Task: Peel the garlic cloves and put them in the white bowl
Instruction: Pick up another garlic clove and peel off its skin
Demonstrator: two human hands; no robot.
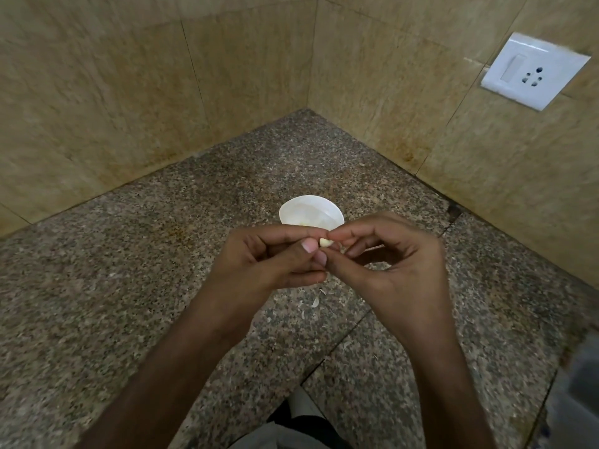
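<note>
Pinching the garlic clove (326, 242) between my left hand (259, 259) and right hand (400, 265); white bowl (303, 204) just beyond, toward the bench (129, 286) corner.

Both hands meet above a speckled granite counter (129, 270) set in a corner of beige tiled walls (113, 108). The left hand (269, 257) pinches a pale garlic clove (326, 242) between thumb and forefinger, and the right hand (393, 264) pinches the same clove from the other side with its fingertips (337, 236). Just behind the hands sits the white bowl (308, 212), its near edge hidden by the fingers. Small bits of garlic skin (315, 302) lie on the counter below the hands. A white switch and socket plate (534, 71) is fixed on the right wall.
</note>
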